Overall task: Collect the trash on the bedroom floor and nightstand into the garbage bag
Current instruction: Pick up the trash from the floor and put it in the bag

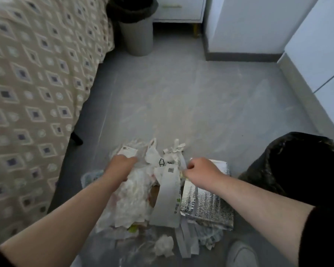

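- The left hand [121, 167] has its fingers curled down into a crumpled plastic bag [131, 195] on the left of the trash pile [143, 218], gripping it.
- The right hand [202, 170] is curled too and seems to pinch a thin paper strip [182, 160] beside the foil pouch [206, 203].
- With holds this loose, the long receipt [168, 195] and scraps may slide off and scatter, and the thin plastic could tear.
- The black garbage bag [301, 170] slumps just right of the pile, so its mouth may fold shut.
- The trash is a light, crumpled heap on the floor [181, 103] between the arms, with a tissue ball [163, 245] lying loose.
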`<act>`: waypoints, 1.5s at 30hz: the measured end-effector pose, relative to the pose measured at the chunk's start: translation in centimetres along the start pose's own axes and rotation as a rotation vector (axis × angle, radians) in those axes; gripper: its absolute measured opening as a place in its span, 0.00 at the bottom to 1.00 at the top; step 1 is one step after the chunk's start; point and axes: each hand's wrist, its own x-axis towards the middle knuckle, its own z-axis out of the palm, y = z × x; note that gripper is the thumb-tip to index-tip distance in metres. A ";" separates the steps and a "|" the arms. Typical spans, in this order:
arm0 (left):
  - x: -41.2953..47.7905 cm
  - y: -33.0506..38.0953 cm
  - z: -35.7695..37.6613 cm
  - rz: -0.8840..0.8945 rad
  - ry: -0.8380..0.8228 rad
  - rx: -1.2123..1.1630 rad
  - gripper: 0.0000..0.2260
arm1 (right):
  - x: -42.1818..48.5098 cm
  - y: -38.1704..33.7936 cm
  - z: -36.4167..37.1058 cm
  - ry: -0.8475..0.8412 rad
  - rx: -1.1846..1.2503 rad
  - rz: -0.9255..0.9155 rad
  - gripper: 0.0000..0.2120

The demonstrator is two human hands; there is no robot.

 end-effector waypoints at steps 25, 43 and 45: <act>3.8 -10.2 2.9 -0.141 0.226 0.080 0.13 | 7.2 1.3 9.5 -0.023 0.214 0.288 0.09; 0.7 -4.8 -6.5 0.077 0.346 -0.583 0.12 | 3.0 -3.4 3.2 -0.138 0.991 0.211 0.07; 0.4 -3.0 -7.7 0.057 0.318 -0.736 0.08 | 1.9 -4.1 1.4 -0.132 1.044 0.200 0.08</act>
